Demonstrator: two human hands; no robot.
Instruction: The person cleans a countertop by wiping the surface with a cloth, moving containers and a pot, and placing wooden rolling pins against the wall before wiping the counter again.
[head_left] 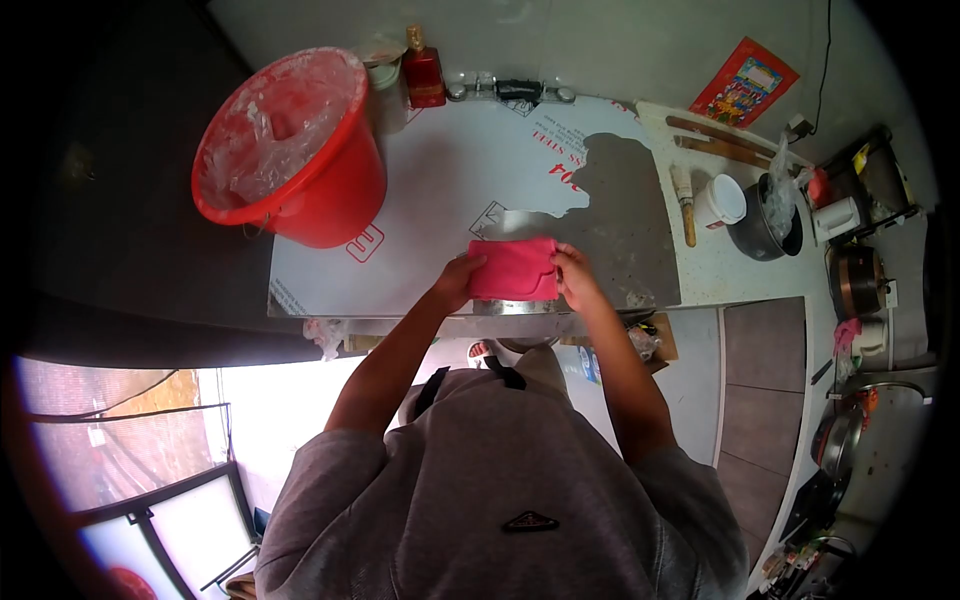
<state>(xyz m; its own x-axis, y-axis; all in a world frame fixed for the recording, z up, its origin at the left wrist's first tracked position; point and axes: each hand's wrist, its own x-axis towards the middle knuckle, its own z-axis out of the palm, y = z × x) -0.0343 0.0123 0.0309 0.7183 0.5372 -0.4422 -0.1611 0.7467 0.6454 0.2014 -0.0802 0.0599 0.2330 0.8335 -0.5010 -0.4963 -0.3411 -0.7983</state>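
Grey shirt fabric (pixel 470 450) lies nearest the camera. Past it, 2 bare hands hold a folded pink cloth (pixel 512 270) at the near edge of the bench (pixel 430 180), right of the red bucket (pixel 350 190) and nearer the body. The left hand (pixel 458 282) has its fingers (pixel 473 263) pinching the left end; the right hand (pixel 577 278) has its fingers (pixel 563 261) pinching the other end near the upper corner, so the cloth spans the gap fairly flat.

It looks light, soft and floppy, hardly fragile; a wavy loose edge near its lower right suggests the layers could slip apart. Both ends, with all layers caught together, seem the best hold; by 1 corner it would likely sag.

A red bottle (pixel 424 78) stands just beyond the bucket, and a white tub (pixel 722 200) sits well to the bucket's right.
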